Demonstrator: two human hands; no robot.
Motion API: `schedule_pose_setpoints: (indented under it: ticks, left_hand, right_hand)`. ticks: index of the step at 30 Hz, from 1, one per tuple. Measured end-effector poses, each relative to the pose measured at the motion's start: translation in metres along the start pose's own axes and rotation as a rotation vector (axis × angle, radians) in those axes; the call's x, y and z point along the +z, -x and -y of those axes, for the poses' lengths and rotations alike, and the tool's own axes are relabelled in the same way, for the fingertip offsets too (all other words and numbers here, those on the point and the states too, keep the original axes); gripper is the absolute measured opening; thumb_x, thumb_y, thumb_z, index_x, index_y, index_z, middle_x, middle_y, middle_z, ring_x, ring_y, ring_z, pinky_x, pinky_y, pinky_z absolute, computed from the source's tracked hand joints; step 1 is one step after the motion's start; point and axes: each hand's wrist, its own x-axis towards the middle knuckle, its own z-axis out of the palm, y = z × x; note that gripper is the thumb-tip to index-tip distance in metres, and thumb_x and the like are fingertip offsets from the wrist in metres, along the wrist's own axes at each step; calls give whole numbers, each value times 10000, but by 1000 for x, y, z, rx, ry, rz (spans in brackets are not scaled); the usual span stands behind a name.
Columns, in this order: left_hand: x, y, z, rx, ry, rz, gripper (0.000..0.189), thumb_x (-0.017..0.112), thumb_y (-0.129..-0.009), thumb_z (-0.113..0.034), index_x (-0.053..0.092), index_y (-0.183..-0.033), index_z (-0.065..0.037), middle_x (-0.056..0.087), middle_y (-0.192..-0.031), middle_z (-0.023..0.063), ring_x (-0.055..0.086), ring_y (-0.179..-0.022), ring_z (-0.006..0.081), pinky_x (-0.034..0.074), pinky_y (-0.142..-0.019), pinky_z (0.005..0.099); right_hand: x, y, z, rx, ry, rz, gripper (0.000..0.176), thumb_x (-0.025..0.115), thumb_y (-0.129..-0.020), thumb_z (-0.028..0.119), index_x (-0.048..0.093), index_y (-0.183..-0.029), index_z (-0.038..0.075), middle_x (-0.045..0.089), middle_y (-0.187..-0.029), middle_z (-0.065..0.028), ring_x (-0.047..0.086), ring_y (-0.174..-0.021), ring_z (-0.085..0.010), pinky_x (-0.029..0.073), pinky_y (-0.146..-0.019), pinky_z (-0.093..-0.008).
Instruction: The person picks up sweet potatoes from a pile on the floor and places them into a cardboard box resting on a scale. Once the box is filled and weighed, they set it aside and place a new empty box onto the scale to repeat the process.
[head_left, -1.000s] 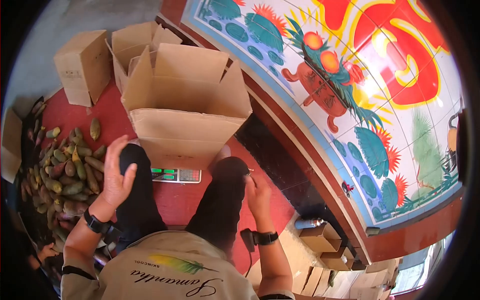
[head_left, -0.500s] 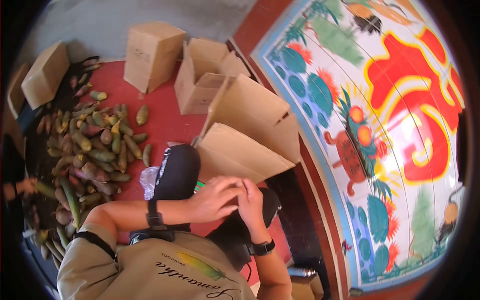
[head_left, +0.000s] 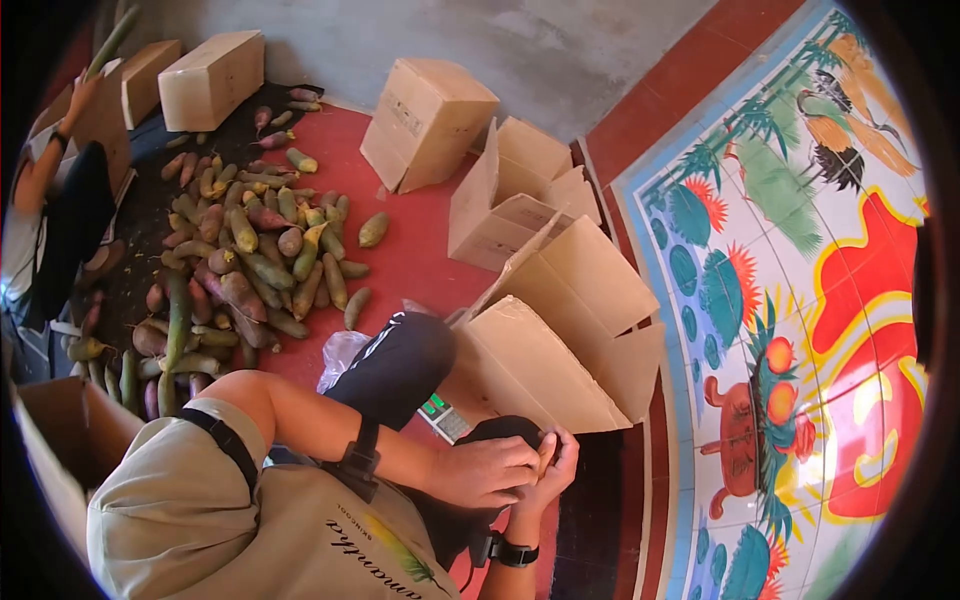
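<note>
My left hand [head_left: 488,472] is in front of my body, its fingers curled against my right hand. My right hand [head_left: 560,468] is closed at the fingertips beside it, over my dark-trousered knee. Something small and tan may be between the fingers, but I cannot make out what. Just beyond the hands lies a scale with a green-lit display [head_left: 443,418]. An open cardboard box [head_left: 535,355] stands past my knees. To the left, a heap of long green and reddish-purple vegetables [head_left: 265,240] lies on the floor.
Another open carton [head_left: 500,235] and a closed carton [head_left: 425,125] stand toward the grey wall. Far left, a co-worker's hand [head_left: 82,95] raises a long green vegetable [head_left: 115,40] near more cartons [head_left: 215,80]. A painted tile wall [head_left: 740,430] rises on the right.
My view has shifted, so the scene sits lower and further right. My hands have closed together more tightly. The co-worker's hand has gone from the heap to up by the cartons with a vegetable.
</note>
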Motion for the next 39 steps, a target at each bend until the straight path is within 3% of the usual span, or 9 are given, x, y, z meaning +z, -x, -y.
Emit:
schedule_pose_setpoints:
  ticks: [5, 7, 10, 15, 20, 30, 32, 36, 39]
  left_hand:
    - [10, 1, 12, -18, -85, 15, 317, 646, -740, -151, 525, -1002, -19, 465, -973, 125, 467, -926, 305, 402, -809, 386]
    - [15, 3, 12, -127, -83, 150, 284, 620, -766, -160, 518, -993, -24, 469, -943, 128, 475, -902, 302, 397, -784, 386]
    - [16, 5, 15, -95, -156, 272, 304, 601, -785, -167, 508, -1038, -27, 470, -933, 129, 481, -902, 301, 396, -781, 391]
    - [9, -6, 10, -78, -266, 16, 433, 651, -746, -150, 500, -1138, -45, 476, -1044, 142, 488, -975, 321, 411, -827, 407]
    - [-13, -8, 5, -134, -457, 71, 478, 664, -746, -158, 490, -1178, -54, 398, -1277, 190, 420, -1160, 354, 380, -933, 443]
    - [-46, 1, 27, -234, -574, -111, 357, 657, -748, -138, 534, -1069, -46, 426, -1239, 172, 461, -1078, 352, 394, -901, 439]
    - [-49, 5, 32, -271, -565, -166, 324, 649, -752, -137, 543, -1043, -44, 443, -1211, 167, 472, -1048, 349, 398, -895, 432]
    - [-48, 19, 47, -278, -551, -229, 271, 626, -779, -136, 545, -1017, -36, 475, -1164, 144, 483, -1022, 338, 407, -885, 431]
    - [-48, 26, 49, -337, -550, -266, 250, 617, -789, -136, 550, -1008, -37, 494, -1134, 135, 489, -1011, 329, 411, -877, 430]
  right_hand:
    - [4, 7, -14, -9, 0, 16, 190, 507, -917, 144, 544, -993, -26, 584, -873, -102, 566, -775, -169, 482, -703, -284]
    - [4, 6, -14, -17, -21, 18, 222, 489, -922, 149, 527, -1015, -49, 572, -936, -136, 571, -820, -201, 489, -722, -302]
    - [2, 10, -13, -4, -19, 17, 229, 474, -922, 141, 519, -1027, -58, 561, -964, -154, 571, -839, -219, 493, -718, -315]
    - [-7, 18, -16, -100, 2, 66, 210, 482, -895, 92, 522, -1055, -38, 546, -966, -159, 575, -837, -260, 469, -745, -353]
    - [-19, 9, -16, -27, -87, 4, 258, 519, -834, 99, 541, -1058, -27, 543, -983, -174, 582, -881, -313, 476, -763, -390]
    - [-22, 13, -68, -76, 31, 1, 216, 454, -889, 78, 516, -1038, -64, 538, -980, -174, 566, -838, -275, 485, -731, -346]
    - [-17, 15, -76, -9, 19, -13, 295, 478, -876, 182, 538, -1020, -69, 538, -953, -194, 554, -877, -326, 453, -782, -398]
    - [-14, 12, -74, -11, 63, 38, 279, 486, -868, 165, 541, -1016, -65, 545, -967, -197, 549, -879, -336, 452, -784, -409]
    - [-10, 13, -85, -173, 227, 94, 256, 494, -862, 153, 545, -1011, -49, 557, -992, -189, 544, -891, -345, 445, -786, -435]
